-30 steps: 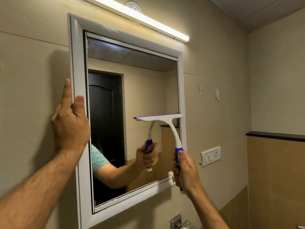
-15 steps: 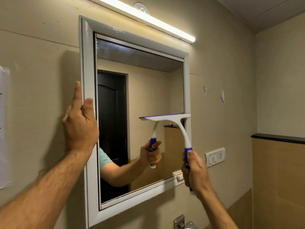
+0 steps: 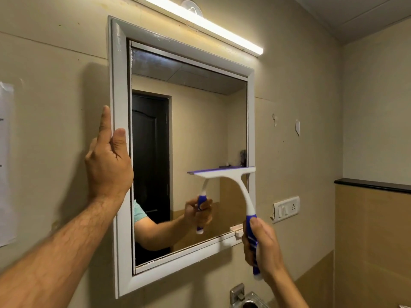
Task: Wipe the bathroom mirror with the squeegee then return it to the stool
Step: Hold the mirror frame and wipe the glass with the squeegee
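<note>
White squeegee (image 3: 231, 176) with a blue grip and purple blade edge; white-framed mirror (image 3: 121, 152) on a beige wall (image 3: 55, 63); dark door and teal sleeve reflected.

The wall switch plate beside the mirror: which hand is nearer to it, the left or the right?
Right. The right hand, gripping the squeegee handle, is just below-left of the switch plate. The left hand rests on the mirror frame at its far left edge, across the mirror.
</note>
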A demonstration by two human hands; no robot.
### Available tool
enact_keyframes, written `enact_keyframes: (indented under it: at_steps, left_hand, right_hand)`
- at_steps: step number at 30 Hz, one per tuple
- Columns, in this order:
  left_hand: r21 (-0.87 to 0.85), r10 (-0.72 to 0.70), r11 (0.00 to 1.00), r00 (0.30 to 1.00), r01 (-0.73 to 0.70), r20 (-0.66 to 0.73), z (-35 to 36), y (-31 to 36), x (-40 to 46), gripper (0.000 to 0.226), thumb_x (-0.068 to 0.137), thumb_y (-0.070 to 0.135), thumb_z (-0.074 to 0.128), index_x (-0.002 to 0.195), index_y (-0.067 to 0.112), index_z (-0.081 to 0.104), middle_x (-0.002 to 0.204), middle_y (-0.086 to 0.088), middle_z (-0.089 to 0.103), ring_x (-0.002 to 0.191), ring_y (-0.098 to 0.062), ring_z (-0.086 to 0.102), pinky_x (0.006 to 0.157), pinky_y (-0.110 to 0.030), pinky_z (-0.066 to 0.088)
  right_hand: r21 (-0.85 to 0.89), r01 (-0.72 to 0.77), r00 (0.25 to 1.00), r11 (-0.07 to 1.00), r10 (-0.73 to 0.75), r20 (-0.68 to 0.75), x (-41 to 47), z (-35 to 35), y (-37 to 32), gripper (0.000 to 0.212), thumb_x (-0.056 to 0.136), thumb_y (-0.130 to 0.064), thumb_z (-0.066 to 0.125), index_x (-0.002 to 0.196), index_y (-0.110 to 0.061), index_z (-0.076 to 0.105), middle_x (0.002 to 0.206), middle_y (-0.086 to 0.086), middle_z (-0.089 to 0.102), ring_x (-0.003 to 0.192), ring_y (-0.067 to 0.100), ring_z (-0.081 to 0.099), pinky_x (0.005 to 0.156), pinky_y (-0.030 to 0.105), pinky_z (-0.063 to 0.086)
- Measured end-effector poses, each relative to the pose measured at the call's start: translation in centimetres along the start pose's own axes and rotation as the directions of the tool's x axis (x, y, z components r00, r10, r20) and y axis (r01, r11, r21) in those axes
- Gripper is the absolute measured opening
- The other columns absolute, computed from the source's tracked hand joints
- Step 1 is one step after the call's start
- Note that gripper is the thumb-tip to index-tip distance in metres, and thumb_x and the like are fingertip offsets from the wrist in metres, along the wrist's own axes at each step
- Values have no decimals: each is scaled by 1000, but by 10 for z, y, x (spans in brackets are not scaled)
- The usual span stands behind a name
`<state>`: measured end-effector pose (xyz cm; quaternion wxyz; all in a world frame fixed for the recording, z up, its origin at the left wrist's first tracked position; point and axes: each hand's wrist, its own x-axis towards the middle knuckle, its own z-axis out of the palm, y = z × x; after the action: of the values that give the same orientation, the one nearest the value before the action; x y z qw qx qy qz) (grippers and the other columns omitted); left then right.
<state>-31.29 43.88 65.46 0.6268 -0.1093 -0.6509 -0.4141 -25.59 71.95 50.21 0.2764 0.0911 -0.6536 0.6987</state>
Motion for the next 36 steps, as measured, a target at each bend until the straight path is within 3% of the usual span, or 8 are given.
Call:
enact_keyframes:
  at_steps: [8, 14, 19, 23, 27, 30, 33, 36]
  left_hand:
    - [-4, -22, 1000, 1000, 22, -2, -3, 3, -1, 48, 102, 39, 33, 149, 37, 25, 124, -16, 60, 86, -35, 55, 76, -38, 43]
    - [14, -34, 999, 999, 34, 8, -2, 0, -6, 48, 102, 42, 31, 150, 37, 22, 129, -12, 57, 81, -25, 52, 71, -25, 36]
    - [27, -35, 999, 999, 36, -7, -3, 0, -11, 48, 102, 42, 30, 149, 36, 24, 124, -15, 60, 94, -33, 57, 72, -29, 39]
    - [23, -23, 999, 1000, 24, -16, -3, -2, -13, 48, 102, 42, 30, 150, 35, 24, 124, -16, 60, 94, -34, 58, 76, -34, 42]
    - [11, -19, 1000, 999, 20, -29, -2, -4, -15, 48, 103, 40, 30, 150, 34, 24, 114, 4, 63, 88, -28, 55, 74, -28, 40]
    - [7, -23, 1000, 999, 23, -33, -2, -3, -16, 48, 103, 40, 31, 150, 33, 26, 121, -14, 61, 93, -33, 57, 74, -30, 40]
    - [3, -6, 1000, 999, 6, -34, -1, -5, -16, 48, 102, 40, 31, 149, 33, 27, 122, -17, 60, 94, -35, 57, 77, -34, 41]
    - [9, 2, 1000, 1000, -2, -27, -1, -8, -15, 49, 101, 44, 29, 149, 34, 26, 104, -22, 63, 83, -39, 54, 75, -39, 41]
  right_hand:
    - [48, -29, 997, 998, 26, 71, 14, 3, 5, 44, 83, -50, 46, 84, -7, 51, 54, 2, 46, 40, 11, 37, 38, 22, 34]
    - [47, -115, 993, 992, 114, 30, -19, -2, 42, 43, 83, -50, 46, 83, -7, 50, 54, 2, 45, 39, 11, 35, 37, 21, 32]
    - [-2, -14, 1000, 1000, 14, -14, 5, 3, 12, 40, 86, -51, 43, 73, -14, 48, 52, 1, 39, 39, 13, 29, 40, 23, 27]
    - [-30, -32, 999, 999, 31, -29, 6, 5, 19, 42, 86, -51, 40, 74, -12, 48, 51, 1, 39, 40, 14, 29, 41, 26, 27]
    - [-24, -101, 995, 995, 100, -28, -25, 3, 61, 43, 85, -51, 42, 77, -9, 47, 51, 1, 38, 39, 13, 30, 39, 23, 28]
    - [-17, -158, 987, 987, 158, -26, -49, 1, 79, 41, 82, -49, 45, 75, -8, 46, 51, 1, 36, 39, 12, 29, 38, 21, 26]
    - [-31, -125, 992, 992, 124, -24, -49, -2, 66, 46, 81, -52, 47, 76, -7, 47, 53, 1, 37, 41, 12, 30, 38, 22, 28]
    - [-23, -44, 999, 999, 44, -10, -29, 1, 39, 44, 87, -53, 45, 76, -11, 48, 51, -1, 38, 40, 13, 29, 39, 23, 27]
